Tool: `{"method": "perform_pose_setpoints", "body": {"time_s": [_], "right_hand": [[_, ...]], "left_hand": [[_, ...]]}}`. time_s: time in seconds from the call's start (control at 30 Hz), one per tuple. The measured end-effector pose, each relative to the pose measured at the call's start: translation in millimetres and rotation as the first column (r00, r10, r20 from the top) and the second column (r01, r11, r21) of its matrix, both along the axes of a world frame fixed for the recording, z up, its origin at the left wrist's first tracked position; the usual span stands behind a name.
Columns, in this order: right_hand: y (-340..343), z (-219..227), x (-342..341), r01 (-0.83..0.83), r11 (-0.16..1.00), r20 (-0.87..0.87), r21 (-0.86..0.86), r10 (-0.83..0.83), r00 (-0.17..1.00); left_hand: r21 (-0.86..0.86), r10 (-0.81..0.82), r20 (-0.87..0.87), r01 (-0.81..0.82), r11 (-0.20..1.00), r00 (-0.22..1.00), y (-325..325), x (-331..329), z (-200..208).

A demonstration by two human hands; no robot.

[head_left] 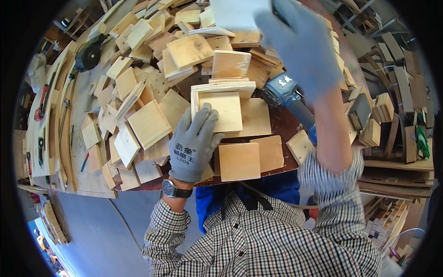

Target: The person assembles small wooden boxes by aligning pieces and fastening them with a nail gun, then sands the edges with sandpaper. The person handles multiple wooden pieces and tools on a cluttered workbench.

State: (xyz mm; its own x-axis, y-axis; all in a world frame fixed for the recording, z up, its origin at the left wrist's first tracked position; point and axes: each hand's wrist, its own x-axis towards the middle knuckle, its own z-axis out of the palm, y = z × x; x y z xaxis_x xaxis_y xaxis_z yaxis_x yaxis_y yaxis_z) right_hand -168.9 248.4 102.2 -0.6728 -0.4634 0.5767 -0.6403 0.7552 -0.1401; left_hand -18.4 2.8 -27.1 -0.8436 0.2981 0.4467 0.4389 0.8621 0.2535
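Note:
My left hand (191,147), in a grey work glove, grips the near left corner of a small plywood assembly (226,113). Its fingers lie over the left edge, with the thumb by the front edge. A square panel lies flat there, with strips along its left and far sides. My right hand (304,51), gloved too, is raised far to the right and smeared by motion. Whether it holds anything is unclear. Beyond its fingers is a pale flat sheet or board (240,16), cut off by the top edge. A blue nail gun (288,94) lies beneath my right wrist.
Loose plywood squares (150,122) are heaped across the far and left table. Two squares (240,161) lie at the near edge. Screwdrivers (40,145) and a black tape-like reel (90,53) lie at the left. Stacked wood pieces (383,108) stand at the right.

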Motion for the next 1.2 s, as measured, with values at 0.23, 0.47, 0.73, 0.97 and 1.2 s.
{"method": "perform_pose_setpoints", "body": {"time_s": [0.23, 0.47, 0.73, 0.97, 1.2], "right_hand": [[-29.3, -42.0, 137.1, 0.539, 0.592, 0.777, -0.599, 0.271, 0.568], [-49.3, -67.1, 135.5, 0.451, 0.820, 0.793, -0.351, 0.004, 0.610], [-44.6, -71.2, 134.1, 0.334, 0.935, 0.701, 0.115, -0.315, 0.640], [-35.3, -95.8, 131.5, 0.242, 0.970, 0.700, 0.013, -0.181, 0.691], [-31.1, -124.0, 135.7, 0.229, 0.958, 0.658, -0.171, -0.063, 0.750]], "left_hand": [[0.281, 0.040, 0.043, -0.051, 0.958, 0.998, -0.6, 12.1, 0.1], [0.090, -0.003, 0.069, -0.003, 0.996, 0.998, -6.6, 4.2, 9.1], [0.028, -0.022, 0.040, 0.021, 0.999, 0.999, -6.7, 5.6, 9.4], [-0.019, -0.002, 0.082, 0.004, 1.000, 0.997, -3.6, 6.2, 12.3], [-0.049, -0.095, 0.129, 0.102, 0.994, 0.987, -14.5, -4.2, 17.7]]}}
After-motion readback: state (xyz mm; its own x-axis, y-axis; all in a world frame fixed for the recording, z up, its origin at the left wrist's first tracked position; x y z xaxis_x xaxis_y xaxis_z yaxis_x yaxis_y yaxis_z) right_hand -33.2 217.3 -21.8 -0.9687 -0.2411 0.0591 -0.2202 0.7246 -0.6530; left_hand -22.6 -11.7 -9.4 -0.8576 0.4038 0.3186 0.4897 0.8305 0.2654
